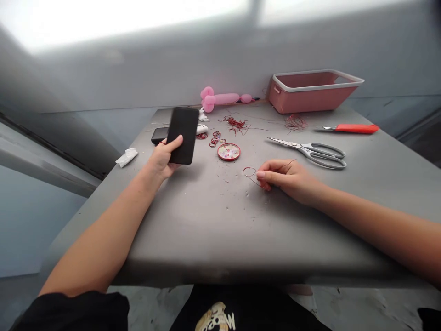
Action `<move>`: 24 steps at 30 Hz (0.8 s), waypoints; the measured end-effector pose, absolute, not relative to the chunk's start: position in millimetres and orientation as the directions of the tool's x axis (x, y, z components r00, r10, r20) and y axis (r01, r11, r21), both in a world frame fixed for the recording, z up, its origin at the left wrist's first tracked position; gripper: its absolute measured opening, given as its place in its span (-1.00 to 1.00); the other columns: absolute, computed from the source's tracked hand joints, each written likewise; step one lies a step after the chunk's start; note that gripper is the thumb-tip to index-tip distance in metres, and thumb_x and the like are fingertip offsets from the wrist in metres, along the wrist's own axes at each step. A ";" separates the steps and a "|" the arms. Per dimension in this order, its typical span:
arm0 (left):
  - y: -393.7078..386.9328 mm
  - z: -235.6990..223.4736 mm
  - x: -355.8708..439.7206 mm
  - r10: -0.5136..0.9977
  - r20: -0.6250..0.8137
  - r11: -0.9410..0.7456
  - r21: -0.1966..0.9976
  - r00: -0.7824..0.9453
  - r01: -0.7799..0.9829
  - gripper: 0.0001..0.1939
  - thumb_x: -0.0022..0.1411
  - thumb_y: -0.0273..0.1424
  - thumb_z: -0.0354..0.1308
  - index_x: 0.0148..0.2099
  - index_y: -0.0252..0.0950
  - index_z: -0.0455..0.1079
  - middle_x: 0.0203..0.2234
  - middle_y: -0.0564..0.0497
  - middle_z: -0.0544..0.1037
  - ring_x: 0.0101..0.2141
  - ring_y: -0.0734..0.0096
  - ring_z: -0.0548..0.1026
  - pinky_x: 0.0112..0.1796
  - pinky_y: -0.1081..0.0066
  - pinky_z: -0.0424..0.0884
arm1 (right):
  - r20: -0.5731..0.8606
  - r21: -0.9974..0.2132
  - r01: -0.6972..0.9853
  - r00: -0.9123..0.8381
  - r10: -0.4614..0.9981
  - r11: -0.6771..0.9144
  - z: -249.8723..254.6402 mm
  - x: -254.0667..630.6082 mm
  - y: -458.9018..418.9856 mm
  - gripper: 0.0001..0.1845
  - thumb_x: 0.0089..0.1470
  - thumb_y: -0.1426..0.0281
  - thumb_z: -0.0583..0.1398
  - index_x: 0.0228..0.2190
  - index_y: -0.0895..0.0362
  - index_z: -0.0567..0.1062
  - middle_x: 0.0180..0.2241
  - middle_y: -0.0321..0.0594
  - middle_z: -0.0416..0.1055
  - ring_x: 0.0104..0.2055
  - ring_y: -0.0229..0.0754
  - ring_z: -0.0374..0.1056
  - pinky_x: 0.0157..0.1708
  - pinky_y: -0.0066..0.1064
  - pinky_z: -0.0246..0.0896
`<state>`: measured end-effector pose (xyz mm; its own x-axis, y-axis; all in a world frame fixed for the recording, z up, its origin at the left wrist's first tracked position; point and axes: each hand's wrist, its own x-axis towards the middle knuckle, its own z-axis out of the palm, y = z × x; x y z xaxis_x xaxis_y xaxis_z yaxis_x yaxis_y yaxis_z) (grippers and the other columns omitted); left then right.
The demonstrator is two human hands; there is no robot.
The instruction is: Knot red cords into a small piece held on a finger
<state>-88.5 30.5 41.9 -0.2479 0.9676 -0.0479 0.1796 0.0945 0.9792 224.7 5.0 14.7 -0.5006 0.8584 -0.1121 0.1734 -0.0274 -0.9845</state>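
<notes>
Nearest on the grey surface [206,225], the right hand [285,180] has its thumb and fingers pinched on a thin wire [248,168] with a red-wrapped end, pointing its loop leftward, while the left hand [161,158] grips a dark phone [183,136], raised and tilted. Just beyond the wire, scissors [305,147] lie to the right and a red-rimmed dish [228,159] of small pale pieces sits between the hands. Farther back are red wire scraps [235,122], a red-handled cutter [358,128], a pink basket [306,99] and a twisted pink balloon [225,98].
</notes>
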 end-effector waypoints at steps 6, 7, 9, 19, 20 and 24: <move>17.3 51.2 -78.5 0.996 -0.073 0.084 0.893 0.041 -0.443 -0.69 0.29 -0.32 0.00 -0.01 -0.35 0.41 -0.02 -0.13 0.54 0.02 0.21 0.49 0.00 0.25 0.47 | -0.132 -0.991 0.065 -0.473 0.871 -0.115 15.4 224.9 9.4 -0.69 0.01 0.17 0.32 -0.50 0.14 0.42 -0.54 -0.31 0.32 -0.54 -0.35 0.20 -0.69 -0.55 0.04; 16.5 51.0 -77.9 0.994 -0.095 0.113 0.880 0.062 -0.462 -0.64 0.31 -0.23 -0.03 0.00 -0.32 0.40 -0.01 -0.14 0.54 0.02 0.16 0.50 -0.02 0.20 0.48 | -0.141 -0.990 0.071 -0.472 0.870 -0.122 16.4 224.6 9.1 -0.69 0.01 0.18 0.32 -0.49 0.15 0.42 -0.54 -0.31 0.32 -0.54 -0.35 0.20 -0.70 -0.55 0.03; 17.3 48.3 -77.4 0.986 -0.143 0.168 0.859 0.088 -0.484 -0.51 0.32 -0.05 -0.10 0.02 -0.28 0.39 0.00 -0.17 0.54 -0.02 0.09 0.52 -0.08 0.13 0.51 | -0.152 -0.988 0.084 -0.467 0.871 -0.128 18.4 223.9 8.4 -0.68 0.00 0.17 0.33 -0.50 0.15 0.43 -0.55 -0.32 0.32 -0.55 -0.36 0.19 -0.70 -0.56 0.01; 24.3 39.4 -77.6 0.966 -0.215 0.257 0.811 0.142 -0.525 -0.42 0.36 -0.01 -0.19 0.09 -0.33 0.37 -0.02 -0.17 0.55 -0.07 0.14 0.55 -0.08 0.16 0.50 | -0.161 -0.983 -0.008 -0.445 0.881 -0.184 16.8 223.1 12.6 -0.64 -0.09 0.16 0.38 -0.53 0.16 0.42 -0.57 -0.31 0.32 -0.54 -0.34 0.23 -0.61 -0.47 0.08; 24.7 40.1 -77.6 0.964 -0.226 0.265 0.815 0.139 -0.516 -0.43 0.37 -0.04 -0.19 0.09 -0.34 0.36 -0.03 -0.16 0.55 -0.07 0.14 0.55 -0.07 0.17 0.50 | -0.163 -0.982 -0.011 -0.446 0.880 -0.187 15.6 223.8 13.5 -0.64 -0.09 0.16 0.39 -0.53 0.15 0.43 -0.57 -0.30 0.33 -0.54 -0.33 0.23 -0.61 -0.46 0.08; 29.3 40.1 -77.9 0.939 -0.328 0.342 0.855 0.103 -0.389 -0.31 0.33 0.05 -0.28 0.10 -0.41 0.34 -0.15 -0.25 0.58 -0.13 0.00 0.57 -0.10 0.01 0.49 | -0.166 -0.980 -0.024 -0.433 0.886 -0.195 10.5 227.8 16.1 -0.65 -0.11 0.15 0.40 -0.53 0.13 0.45 -0.55 -0.29 0.33 -0.52 -0.32 0.23 -0.61 -0.45 0.06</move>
<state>-77.9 29.3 40.1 0.1032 0.9389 -0.3284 -0.3894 0.3419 0.8553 227.8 16.1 10.5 -0.4326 0.8862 -0.1661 -0.0235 -0.1953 -0.9805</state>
